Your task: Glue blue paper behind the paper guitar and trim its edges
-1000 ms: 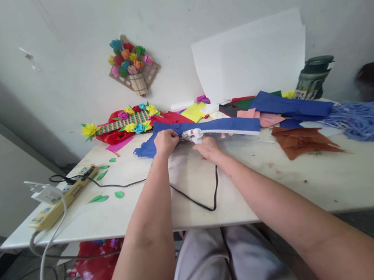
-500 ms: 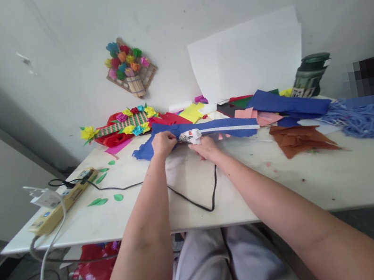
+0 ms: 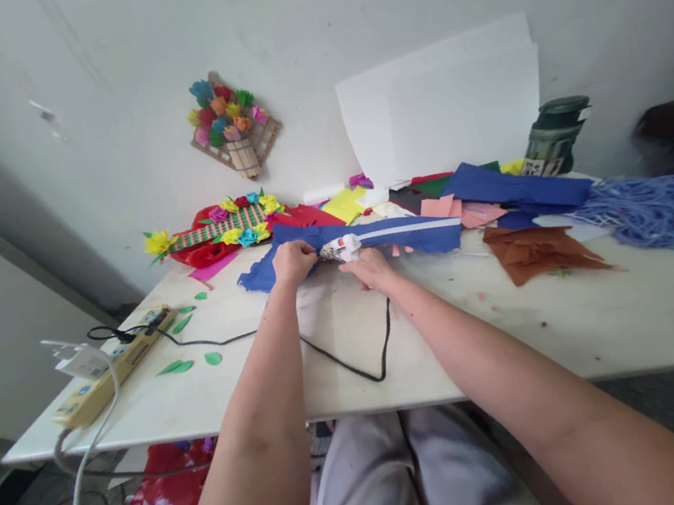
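— Hands?
— Left hand [image 3: 293, 261] pinches the blue paper strip [image 3: 373, 238]; right hand [image 3: 372, 268] grips the glue gun [image 3: 341, 248], its nozzle at the strip, just beside my left fingers.
— Risk?
— Hot glue could burn those fingers, I judge, or its black cord [image 3: 356, 366] snag at the surface [image 3: 613, 318] edge.

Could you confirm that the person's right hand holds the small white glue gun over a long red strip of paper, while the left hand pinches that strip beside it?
Not quite: the head view shows the long paper strip is blue with a white edge, not red. The rest holds: the right hand holds the small white glue gun at it, and the left hand pinches the strip beside it.
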`<act>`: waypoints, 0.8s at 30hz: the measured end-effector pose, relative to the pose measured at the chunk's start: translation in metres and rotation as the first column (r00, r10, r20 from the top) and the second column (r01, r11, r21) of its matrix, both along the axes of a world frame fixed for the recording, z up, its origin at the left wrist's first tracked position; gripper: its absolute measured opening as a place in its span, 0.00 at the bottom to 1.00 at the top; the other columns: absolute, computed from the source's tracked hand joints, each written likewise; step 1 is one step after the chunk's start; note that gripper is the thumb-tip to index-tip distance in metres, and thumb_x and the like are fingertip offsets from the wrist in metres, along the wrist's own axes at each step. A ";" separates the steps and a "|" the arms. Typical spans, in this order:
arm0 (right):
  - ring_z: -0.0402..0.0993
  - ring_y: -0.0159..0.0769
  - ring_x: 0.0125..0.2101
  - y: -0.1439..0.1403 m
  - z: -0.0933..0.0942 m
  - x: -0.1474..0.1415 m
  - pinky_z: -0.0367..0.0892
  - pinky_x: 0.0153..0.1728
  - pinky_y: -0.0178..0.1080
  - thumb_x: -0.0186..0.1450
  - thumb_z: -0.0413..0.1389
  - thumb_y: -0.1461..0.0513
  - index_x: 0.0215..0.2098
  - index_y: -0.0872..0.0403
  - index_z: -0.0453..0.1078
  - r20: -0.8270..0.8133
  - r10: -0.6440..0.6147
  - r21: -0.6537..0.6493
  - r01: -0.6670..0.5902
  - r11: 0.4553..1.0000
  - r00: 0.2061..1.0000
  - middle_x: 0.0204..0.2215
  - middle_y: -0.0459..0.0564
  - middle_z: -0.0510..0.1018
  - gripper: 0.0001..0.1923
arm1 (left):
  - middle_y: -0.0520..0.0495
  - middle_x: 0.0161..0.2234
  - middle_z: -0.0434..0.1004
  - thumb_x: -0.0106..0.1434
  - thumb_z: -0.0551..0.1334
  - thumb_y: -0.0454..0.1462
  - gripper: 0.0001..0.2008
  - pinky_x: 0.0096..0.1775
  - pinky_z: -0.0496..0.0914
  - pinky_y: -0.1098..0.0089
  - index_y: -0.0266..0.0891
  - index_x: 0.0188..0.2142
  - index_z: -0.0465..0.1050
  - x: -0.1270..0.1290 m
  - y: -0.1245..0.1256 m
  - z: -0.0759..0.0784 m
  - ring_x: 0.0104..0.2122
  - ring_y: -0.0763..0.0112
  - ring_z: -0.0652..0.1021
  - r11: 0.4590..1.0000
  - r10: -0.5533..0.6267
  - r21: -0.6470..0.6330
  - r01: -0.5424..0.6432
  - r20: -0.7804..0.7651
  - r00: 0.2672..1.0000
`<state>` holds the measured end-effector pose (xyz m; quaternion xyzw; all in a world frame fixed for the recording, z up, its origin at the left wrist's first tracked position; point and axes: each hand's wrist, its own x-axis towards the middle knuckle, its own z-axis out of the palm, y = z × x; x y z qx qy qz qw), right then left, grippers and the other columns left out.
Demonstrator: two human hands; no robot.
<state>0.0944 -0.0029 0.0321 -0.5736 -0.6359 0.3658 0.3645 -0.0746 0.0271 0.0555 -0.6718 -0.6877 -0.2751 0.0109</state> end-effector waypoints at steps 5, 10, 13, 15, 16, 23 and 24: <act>0.63 0.32 0.11 0.000 0.001 0.000 0.61 0.14 0.34 0.53 0.58 0.59 0.28 0.59 0.73 -0.001 0.004 -0.014 -0.004 1.000 1.000 0.14 0.47 0.70 0.09 | 0.49 0.34 0.80 0.50 0.59 0.38 0.12 0.38 0.67 0.72 0.43 0.33 0.79 0.000 -0.001 0.001 0.37 0.65 0.77 1.000 0.003 -0.004 -0.003 -0.009 1.000; 0.62 0.31 0.11 0.000 0.001 0.000 0.60 0.14 0.34 0.53 0.58 0.60 0.27 0.58 0.72 -0.002 0.016 -0.019 -0.016 1.000 1.000 0.12 0.45 0.68 0.08 | 0.48 0.34 0.80 0.50 0.60 0.38 0.12 0.39 0.68 0.72 0.43 0.33 0.79 -0.001 0.001 0.001 0.37 0.64 0.77 1.000 -0.002 -0.006 0.002 -0.005 1.000; 0.62 0.31 0.11 -0.002 0.002 -0.001 0.60 0.15 0.34 0.53 0.57 0.60 0.25 0.58 0.71 0.012 0.029 -0.011 -0.029 1.000 0.999 0.11 0.45 0.66 0.07 | 0.49 0.33 0.80 0.49 0.59 0.38 0.12 0.38 0.67 0.72 0.43 0.33 0.79 -0.002 0.000 0.001 0.36 0.65 0.77 1.000 -0.001 -0.006 0.001 -0.007 1.000; 0.62 0.31 0.11 -0.003 0.003 0.000 0.59 0.15 0.33 0.52 0.57 0.60 0.24 0.58 0.71 0.003 0.034 -0.004 -0.034 0.999 0.999 0.10 0.44 0.66 0.07 | 0.49 0.33 0.80 0.49 0.59 0.38 0.12 0.37 0.67 0.72 0.43 0.33 0.79 -0.001 -0.001 0.001 0.36 0.65 0.77 1.000 0.001 -0.006 -0.001 -0.011 1.000; 0.62 0.32 0.11 -0.004 0.003 0.000 0.59 0.15 0.33 0.52 0.56 0.60 0.24 0.58 0.71 -0.011 0.033 -0.003 -0.033 0.999 0.999 0.09 0.44 0.65 0.07 | 0.49 0.33 0.80 0.49 0.59 0.38 0.12 0.37 0.67 0.72 0.42 0.33 0.79 -0.001 -0.001 0.001 0.35 0.65 0.77 1.000 0.000 -0.006 0.000 -0.012 1.000; 0.63 0.31 0.11 -0.011 0.012 0.016 0.58 0.17 0.32 0.51 0.53 0.61 0.18 0.57 0.68 -0.001 -0.076 -0.017 0.076 0.997 0.997 0.05 0.43 0.61 0.08 | 0.49 0.33 0.80 0.49 0.60 0.38 0.11 0.37 0.67 0.72 0.43 0.32 0.79 -0.003 -0.001 -0.002 0.37 0.65 0.77 0.999 -0.010 -0.037 0.010 -0.020 1.000; 0.62 0.31 0.11 -0.012 0.013 0.018 0.58 0.17 0.32 0.51 0.52 0.62 0.17 0.57 0.67 -0.031 -0.079 -0.006 0.078 0.997 0.996 0.04 0.43 0.61 0.08 | 0.49 0.33 0.80 0.49 0.60 0.38 0.11 0.37 0.67 0.73 0.43 0.32 0.79 -0.003 -0.002 -0.002 0.37 0.65 0.77 0.999 -0.013 -0.039 0.012 -0.021 1.000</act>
